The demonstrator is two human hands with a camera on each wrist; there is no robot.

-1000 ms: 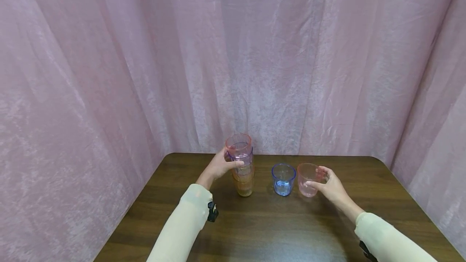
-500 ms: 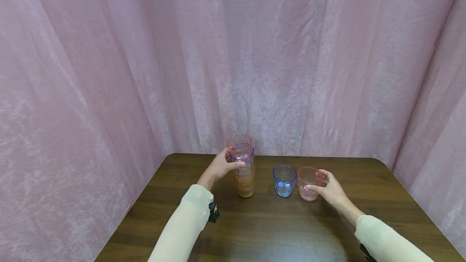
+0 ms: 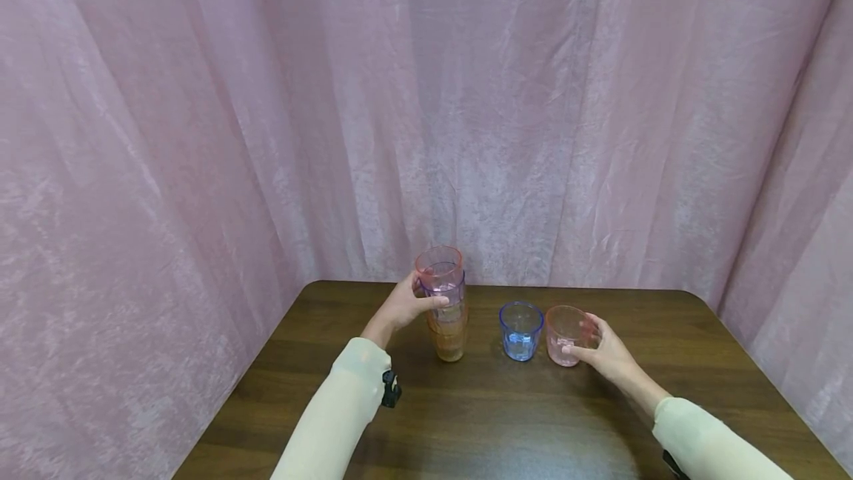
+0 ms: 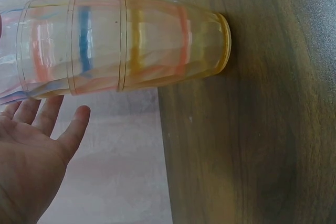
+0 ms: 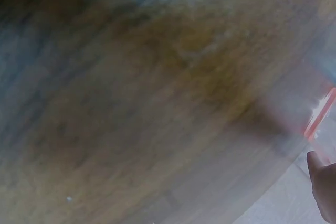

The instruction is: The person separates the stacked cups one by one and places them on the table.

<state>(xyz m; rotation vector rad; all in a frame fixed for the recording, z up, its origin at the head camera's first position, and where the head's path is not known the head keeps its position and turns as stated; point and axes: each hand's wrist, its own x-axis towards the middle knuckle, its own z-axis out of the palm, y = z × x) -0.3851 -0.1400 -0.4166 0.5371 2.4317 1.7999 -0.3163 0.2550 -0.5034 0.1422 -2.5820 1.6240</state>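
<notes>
A stack of several clear tumblers, pink on top and orange at the bottom, stands on the dark wooden table. My left hand grips its upper cups, thumb across the front. The left wrist view shows the stack sideways, with my left hand beside its upper cups. A blue tumbler stands to the right of the stack. Right beside it is a pink tumbler, low at the table, which my right hand holds. The right wrist view is blurred: a red rim and a fingertip.
Pink curtains hang close behind the table and along both sides. The table's rounded back corners lie near the cups. Bare wood stretches between the cups and me.
My right hand has brought the pink tumbler slightly down and in, close beside the blue one. The left hand and the stack have stayed put.
</notes>
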